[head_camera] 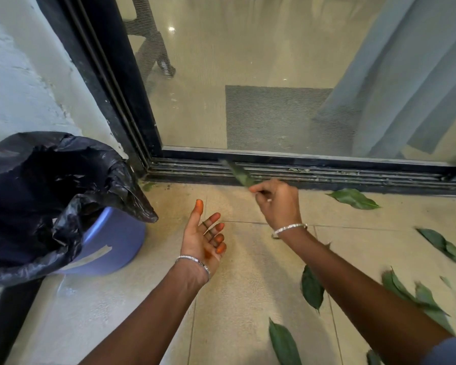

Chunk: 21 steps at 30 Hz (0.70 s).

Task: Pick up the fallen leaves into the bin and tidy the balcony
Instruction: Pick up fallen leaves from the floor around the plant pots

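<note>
Nearest the lens: right forearm (366, 293) with blue sleeve edge (448, 351) at the lower right corner; left forearm (148, 320) alongside, entering from the bottom edge.

Held leaf (238, 172): green, motion-blurred, pinched at one end between thumb and fingertips of the right grip (279, 204); blade pointing up-left across the door track (327, 175).

Right grip: clenched on the held leaf, raised above the floor (248, 259). Silver bracelet (288, 228) at the wrist; ring on one finger.

Left grip (203, 238): released, palm up, fingers spread and slightly bent, holding nothing. Orange stain on fingertips and palm. Second bracelet (194, 259) at the wrist. Position: between bin and right grip, apart from both.

Bin (111, 248): blue-violet plastic, standing on the floor at left, near the wall (16, 75) and the door frame corner. Lined with a black bag (50, 180), loose rim drooping over the side. Contents not discernible.

Fallen leaves on the beige tiled floor:
- one (353, 198) just beside the door track, at right;
- one (312, 288) partly under the right forearm;
- one (283, 343) near the bottom edge;
- several (445, 246) toward the right edge.

Beyond the track: mesh screen door (248, 61) in a black frame. Behind the mesh: grey doormat (274, 114) and blue-grey curtain (411, 75).
</note>
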Available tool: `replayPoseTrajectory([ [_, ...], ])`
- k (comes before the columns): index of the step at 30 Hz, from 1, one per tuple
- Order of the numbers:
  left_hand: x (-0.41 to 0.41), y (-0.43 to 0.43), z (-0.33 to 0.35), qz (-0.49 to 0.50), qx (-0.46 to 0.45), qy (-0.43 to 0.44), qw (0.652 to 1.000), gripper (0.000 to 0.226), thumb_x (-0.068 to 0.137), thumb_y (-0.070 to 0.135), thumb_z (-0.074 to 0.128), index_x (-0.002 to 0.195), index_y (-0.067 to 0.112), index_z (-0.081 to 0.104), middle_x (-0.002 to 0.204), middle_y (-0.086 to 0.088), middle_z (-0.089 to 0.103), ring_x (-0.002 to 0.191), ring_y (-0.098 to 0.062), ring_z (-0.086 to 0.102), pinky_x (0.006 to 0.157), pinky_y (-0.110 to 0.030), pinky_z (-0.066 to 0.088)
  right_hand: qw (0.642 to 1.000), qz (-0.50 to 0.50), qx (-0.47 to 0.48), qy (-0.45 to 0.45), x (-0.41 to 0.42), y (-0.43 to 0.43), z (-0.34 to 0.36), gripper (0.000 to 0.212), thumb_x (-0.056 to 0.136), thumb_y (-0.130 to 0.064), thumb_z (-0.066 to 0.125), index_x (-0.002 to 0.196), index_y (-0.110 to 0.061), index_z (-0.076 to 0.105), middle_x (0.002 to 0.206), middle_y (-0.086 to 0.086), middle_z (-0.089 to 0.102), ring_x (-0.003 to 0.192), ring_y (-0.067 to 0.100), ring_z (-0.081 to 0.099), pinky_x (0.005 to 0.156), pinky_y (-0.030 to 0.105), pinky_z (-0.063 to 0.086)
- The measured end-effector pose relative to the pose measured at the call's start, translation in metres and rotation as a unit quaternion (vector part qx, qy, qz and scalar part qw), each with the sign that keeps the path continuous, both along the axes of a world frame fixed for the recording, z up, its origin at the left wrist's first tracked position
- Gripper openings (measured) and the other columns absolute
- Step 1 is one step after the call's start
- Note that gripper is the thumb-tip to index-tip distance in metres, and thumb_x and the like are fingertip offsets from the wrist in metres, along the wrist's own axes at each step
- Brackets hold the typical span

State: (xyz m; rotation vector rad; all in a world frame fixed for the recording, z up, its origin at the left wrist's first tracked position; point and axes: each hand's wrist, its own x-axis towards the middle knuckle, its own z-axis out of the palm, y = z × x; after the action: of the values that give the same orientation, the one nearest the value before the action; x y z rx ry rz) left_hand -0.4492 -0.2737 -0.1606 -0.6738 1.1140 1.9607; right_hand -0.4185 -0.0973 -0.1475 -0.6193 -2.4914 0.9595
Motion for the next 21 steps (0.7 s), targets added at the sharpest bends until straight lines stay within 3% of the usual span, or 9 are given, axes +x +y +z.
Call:
replayPoseTrajectory([
  [3, -0.003, 0.012, 0.002, 0.005, 0.015, 0.022, 1.000, 0.078, 0.066, 0.072, 0.071, 0.110, 0.009, 0.067, 0.085, -0.005, 0.063, 0.056, -0.012, 0.045, 0.046, -0.024, 0.032, 0.996, 0.072, -0.051, -0.029, 0.033, -0.032, 0.006, 0.018, 0.081, -0.005, 0.075, 0.091, -0.021, 0.075, 0.084, -0.011, 0.072, 0.072, -0.002, 0.065, 0.069, 0.016, 0.056],
  [7, -0.010, 0.033, -0.001, -0.020, 0.001, 0.023, 1.000, 0.034, 0.086, 0.049, 0.066, 0.086, 0.015, 0.067, 0.073, -0.002, 0.063, 0.061, -0.013, 0.054, 0.053, -0.025, 0.038, 0.986, 0.140, -0.082, -0.042, 0.065, -0.041, 0.009, 0.014, 0.081, -0.019, 0.074, 0.093, -0.023, 0.068, 0.082, -0.015, 0.068, 0.074, 0.002, 0.064, 0.067, 0.022, 0.055],
  [10, -0.013, 0.048, -0.009, -0.029, -0.027, 0.008, 0.999, 0.029, 0.097, 0.038, 0.055, 0.077, 0.018, 0.061, 0.055, 0.005, 0.055, 0.046, -0.009, 0.051, 0.043, -0.021, 0.041, 0.993, 0.054, -0.106, -0.012, 0.071, -0.003, 0.006, 0.015, 0.083, -0.031, 0.074, 0.091, -0.023, 0.064, 0.080, -0.013, 0.068, 0.072, 0.005, 0.063, 0.063, 0.021, 0.053],
  [12, -0.014, 0.059, -0.015, -0.037, -0.023, 0.009, 0.999, 0.030, 0.100, 0.036, 0.049, 0.077, 0.018, 0.056, 0.049, 0.006, 0.050, 0.043, -0.009, 0.051, 0.039, -0.018, 0.039, 0.998, -0.034, -0.044, 0.002, 0.076, 0.048, -0.008, 0.008, 0.086, -0.023, 0.072, 0.086, -0.022, 0.065, 0.077, -0.012, 0.068, 0.070, 0.006, 0.064, 0.065, 0.025, 0.055],
  [14, -0.014, 0.066, -0.017, -0.034, -0.005, 0.011, 0.999, 0.029, 0.102, 0.034, 0.046, 0.080, 0.017, 0.053, 0.048, 0.004, 0.047, 0.043, -0.011, 0.052, 0.042, -0.021, 0.043, 0.992, -0.116, 0.030, -0.041, 0.084, 0.107, -0.028, 0.008, 0.087, -0.015, 0.069, 0.090, -0.021, 0.066, 0.083, -0.005, 0.069, 0.077, 0.017, 0.066, 0.073, 0.032, 0.055],
  [18, -0.014, 0.077, -0.010, -0.049, 0.035, 0.000, 0.998, 0.032, 0.101, 0.040, 0.048, 0.078, 0.017, 0.049, 0.050, 0.004, 0.038, 0.039, -0.010, 0.036, 0.038, -0.018, 0.033, 0.947, -0.215, 0.074, -0.226, 0.106, 0.198, -0.067, 0.051, 0.083, -0.018, 0.069, 0.130, -0.007, 0.052, 0.121, 0.022, 0.058, 0.110, 0.042, 0.055, 0.093, 0.042, 0.043],
  [21, -0.012, 0.077, -0.006, -0.076, 0.018, 0.016, 0.997, 0.033, 0.095, 0.045, 0.057, 0.077, 0.019, 0.049, 0.052, 0.004, 0.035, 0.038, -0.009, 0.030, 0.035, -0.018, 0.026, 0.931, -0.188, 0.038, -0.309, 0.110, 0.213, -0.087, 0.075, 0.088, -0.029, 0.066, 0.152, -0.021, 0.027, 0.145, 0.019, 0.043, 0.122, 0.043, 0.049, 0.101, 0.050, 0.044],
])
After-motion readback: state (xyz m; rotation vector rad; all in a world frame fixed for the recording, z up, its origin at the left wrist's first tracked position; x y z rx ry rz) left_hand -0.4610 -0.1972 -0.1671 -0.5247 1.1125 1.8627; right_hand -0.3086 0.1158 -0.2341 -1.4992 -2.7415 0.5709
